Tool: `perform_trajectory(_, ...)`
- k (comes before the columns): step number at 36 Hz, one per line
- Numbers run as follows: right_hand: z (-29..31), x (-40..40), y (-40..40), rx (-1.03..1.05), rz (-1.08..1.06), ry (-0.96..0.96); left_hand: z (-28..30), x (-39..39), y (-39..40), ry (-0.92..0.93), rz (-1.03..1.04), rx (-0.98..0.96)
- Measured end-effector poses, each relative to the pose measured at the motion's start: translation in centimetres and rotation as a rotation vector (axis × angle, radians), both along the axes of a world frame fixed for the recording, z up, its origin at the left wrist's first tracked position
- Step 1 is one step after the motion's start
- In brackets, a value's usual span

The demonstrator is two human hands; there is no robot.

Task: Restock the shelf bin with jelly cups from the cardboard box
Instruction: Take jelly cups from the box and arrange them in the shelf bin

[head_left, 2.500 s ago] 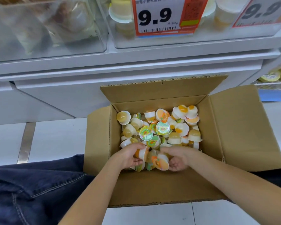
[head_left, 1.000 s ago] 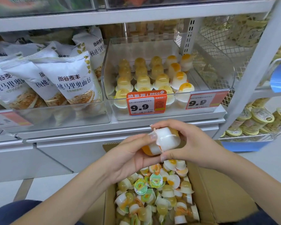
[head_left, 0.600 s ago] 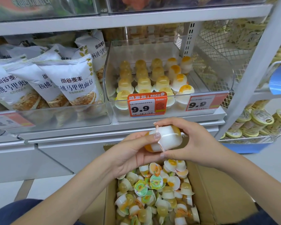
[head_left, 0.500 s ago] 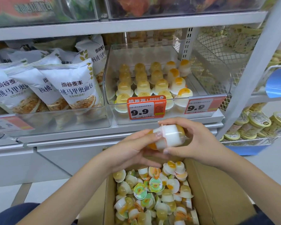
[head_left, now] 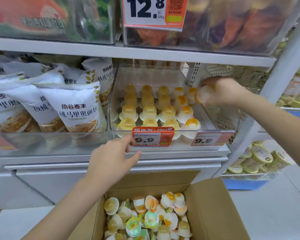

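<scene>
A clear plastic shelf bin holds rows of upright jelly cups, yellow on the left and white with orange tops on the right. My right hand grips a white-and-orange jelly cup over the bin's back right part. My left hand hangs with relaxed fingers just in front of the bin's 9.9 price tag, holding nothing. Below, the open cardboard box contains several loose jelly cups.
White bread bags fill the bin to the left. A shelf with a 12.8 tag runs close overhead. A white upright post stands right of the bin, with stacked round tubs beyond it.
Both hands held the cups together above the box; now my right hand has carried a cup up into the bin's back right, and my left hand has let go and opened.
</scene>
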State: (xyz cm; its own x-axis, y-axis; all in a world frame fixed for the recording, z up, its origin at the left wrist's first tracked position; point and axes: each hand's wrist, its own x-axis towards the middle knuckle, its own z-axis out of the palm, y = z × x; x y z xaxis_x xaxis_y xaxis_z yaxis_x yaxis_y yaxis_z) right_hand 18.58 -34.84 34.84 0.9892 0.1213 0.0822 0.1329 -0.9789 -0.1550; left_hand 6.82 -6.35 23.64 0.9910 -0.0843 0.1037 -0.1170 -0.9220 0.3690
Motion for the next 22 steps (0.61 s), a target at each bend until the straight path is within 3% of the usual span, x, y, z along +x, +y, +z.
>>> perform_trajectory(5,-1.0,4.3,0.8,-0.263,-0.002,0.240,-0.3,0.4,0.3,-0.002,-0.028,0.027)
perform_trajectory(16,-4.4,8.0,0.1,-0.333,0.066,0.406,-1.0,0.8,0.7,-0.018,-0.037,-0.010)
perform_trajectory(22,-5.2,9.4,-0.6,-0.306,0.039,0.387,-1.0,0.5,0.6,-0.008,-0.048,-0.014)
